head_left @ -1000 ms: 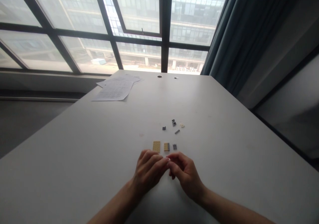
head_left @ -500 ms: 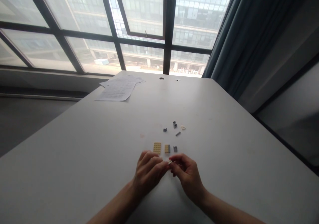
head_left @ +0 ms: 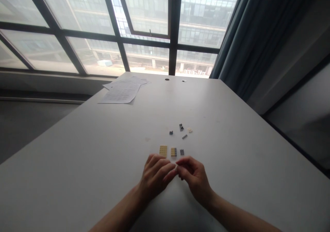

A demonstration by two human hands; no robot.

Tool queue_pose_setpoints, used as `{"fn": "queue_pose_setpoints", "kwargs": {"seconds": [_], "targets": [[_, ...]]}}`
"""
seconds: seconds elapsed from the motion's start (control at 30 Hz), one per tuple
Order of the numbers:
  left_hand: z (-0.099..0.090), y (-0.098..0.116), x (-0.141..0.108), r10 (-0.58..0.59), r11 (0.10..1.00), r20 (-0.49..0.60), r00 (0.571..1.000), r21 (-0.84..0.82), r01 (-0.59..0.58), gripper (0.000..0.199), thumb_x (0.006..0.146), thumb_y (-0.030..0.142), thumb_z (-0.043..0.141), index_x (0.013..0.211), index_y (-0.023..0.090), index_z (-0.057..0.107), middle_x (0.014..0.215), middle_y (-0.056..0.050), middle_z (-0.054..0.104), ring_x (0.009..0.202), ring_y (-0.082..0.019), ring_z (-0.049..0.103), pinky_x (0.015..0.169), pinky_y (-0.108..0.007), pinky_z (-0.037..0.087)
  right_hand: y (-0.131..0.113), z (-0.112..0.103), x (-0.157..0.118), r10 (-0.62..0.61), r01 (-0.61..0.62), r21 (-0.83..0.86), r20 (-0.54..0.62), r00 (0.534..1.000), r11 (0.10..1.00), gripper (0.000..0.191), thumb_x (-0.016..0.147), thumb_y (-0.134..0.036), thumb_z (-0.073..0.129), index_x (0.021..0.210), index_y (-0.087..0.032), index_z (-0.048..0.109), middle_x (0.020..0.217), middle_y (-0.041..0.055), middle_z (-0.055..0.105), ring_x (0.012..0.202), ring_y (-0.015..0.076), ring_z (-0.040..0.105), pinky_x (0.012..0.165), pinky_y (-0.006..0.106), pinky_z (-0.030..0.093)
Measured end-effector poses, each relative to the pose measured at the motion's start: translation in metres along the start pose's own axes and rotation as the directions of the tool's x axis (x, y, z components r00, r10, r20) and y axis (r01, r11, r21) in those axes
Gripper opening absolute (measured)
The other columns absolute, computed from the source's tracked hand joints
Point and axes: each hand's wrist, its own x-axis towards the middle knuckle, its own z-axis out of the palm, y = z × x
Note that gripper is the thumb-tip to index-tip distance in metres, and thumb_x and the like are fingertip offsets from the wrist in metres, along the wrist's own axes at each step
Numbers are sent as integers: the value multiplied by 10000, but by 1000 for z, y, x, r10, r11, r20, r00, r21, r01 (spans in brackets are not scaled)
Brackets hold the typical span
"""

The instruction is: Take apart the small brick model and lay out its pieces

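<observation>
My left hand (head_left: 157,173) and my right hand (head_left: 193,174) meet fingertip to fingertip above the near part of the table. Pinched between them is a small white toy brick piece (head_left: 176,167), mostly hidden by the fingers. Just beyond my left fingers lies a tan studded plate (head_left: 163,151). To its right are a tan and grey studded block (head_left: 173,152) and a small dark grey piece (head_left: 182,152), the latter just past my right fingers.
Farther out on the white table (head_left: 103,156) lie a dark piece (head_left: 171,132), a grey and black piece (head_left: 181,127), a thin grey bar (head_left: 184,136) and a cream piece (head_left: 190,130). Printed papers (head_left: 121,91) rest at the far left, near the window.
The white piece has been turned between my fingertips and now shows less of itself. Both hands stay together in nearly the same place. The view has shifted slightly.
</observation>
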Motion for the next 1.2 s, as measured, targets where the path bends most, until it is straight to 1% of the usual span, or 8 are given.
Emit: {"fn": "queue_pose_setpoints", "kwargs": {"seconds": [0.1,0.2,0.33,0.6,0.73,0.9,1.03,1.2], "targets": [[0,-1,-1,-2,1000,9,1000,2,2,311,748,120,724,1023,188,594,796,-28,673,761,-162,559,716,-318,445,0,-1,2,48,-48,16,-4,999,999,173,738,-288,714,864,-171,694,657,-9,620,538,94,512,517,222,433],[0,-1,-2,-12,1000,35,999,4,12,275,753,114,715,996,202,621,767,-16,669,745,-157,551,712,-311,439,0,-2,4,35,-35,-11,10,999,999,192,758,-307,702,893,-170,715,646,-6,617,539,98,517,523,229,437],[0,-1,-1,-16,1000,20,1000,8,16,255,752,112,717,975,199,628,763,-16,666,743,-155,549,708,-308,433,0,-2,3,6,-4,-50,45,999,999,192,770,-335,701,860,-166,704,641,-4,622,541,102,525,526,234,449],[-2,2,3,-6,1000,29,1000,28,5,217,754,153,729,946,192,637,753,-16,655,736,-155,549,711,-306,430,5,-4,3,32,-31,-55,6,999,998,292,715,-403,758,689,-166,588,557,-32,570,504,91,492,495,215,416],[-5,2,5,-25,998,9,1000,65,25,130,792,227,702,900,191,640,730,-20,653,732,-169,547,716,-325,419,5,-5,3,-22,23,-23,36,999,999,313,817,-454,644,713,-160,609,563,-19,564,507,99,499,513,231,430],[-5,2,8,-80,994,-15,997,72,81,92,852,279,634,858,188,629,701,-27,639,740,-179,542,719,-336,410,5,-4,0,-84,85,-10,65,994,996,221,852,-344,624,1017,-205,670,806,14,630,593,106,556,564,247,479],[-4,2,7,-67,995,3,998,80,66,124,891,289,571,847,186,625,696,-29,635,733,-181,535,717,-345,394,5,-4,-3,-128,143,-112,127,984,983,190,863,-290,607,1016,-216,693,756,8,627,596,116,570,575,255,494],[-4,2,5,-43,997,54,998,60,40,141,910,259,526,853,185,631,699,-33,636,729,-181,524,727,-357,386,5,-3,-4,-151,166,-191,91,984,967,110,818,-266,664,904,-208,703,774,11,634,636,126,579,601,257,502]]}}
